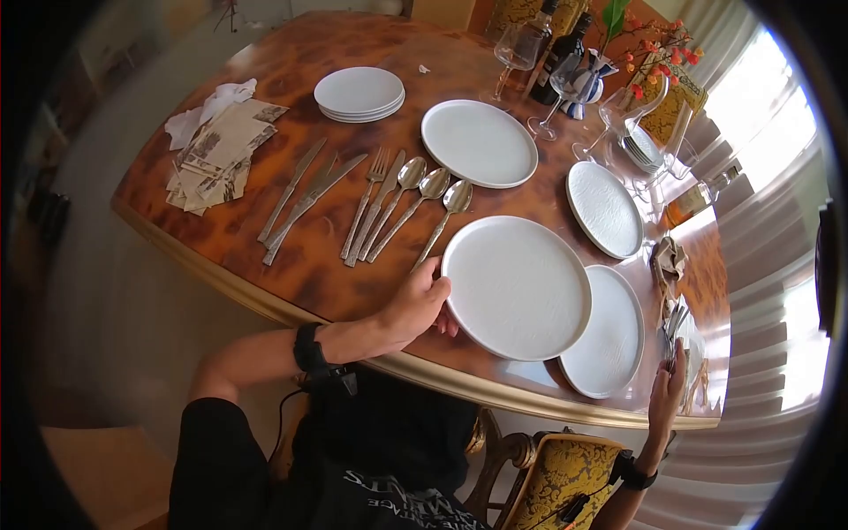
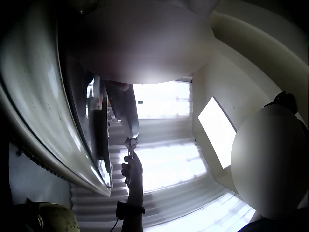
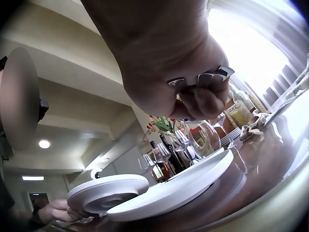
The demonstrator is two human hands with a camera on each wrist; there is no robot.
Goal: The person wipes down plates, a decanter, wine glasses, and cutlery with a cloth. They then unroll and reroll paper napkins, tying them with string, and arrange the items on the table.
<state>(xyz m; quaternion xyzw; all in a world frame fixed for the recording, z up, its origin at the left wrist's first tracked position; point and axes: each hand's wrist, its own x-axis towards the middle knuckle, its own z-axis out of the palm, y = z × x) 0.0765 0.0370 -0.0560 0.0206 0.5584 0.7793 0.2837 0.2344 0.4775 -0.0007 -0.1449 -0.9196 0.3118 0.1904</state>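
My left hand grips the left edge of a white plate, thumb on the rim and fingers beneath. The right wrist view shows this plate held tilted above the table, beside another white plate. In the head view it overlaps a second plate near the front edge. At the right end of the table my right hand holds several pieces of silver cutlery upright in its curled fingers. Their metal ends stick out of the fist in the right wrist view.
Knives, a fork and spoons lie left of the plates. Farther back are stacked small plates, two large plates, wine glasses and bottles. Patterned napkins lie far left; chairs stand at the front.
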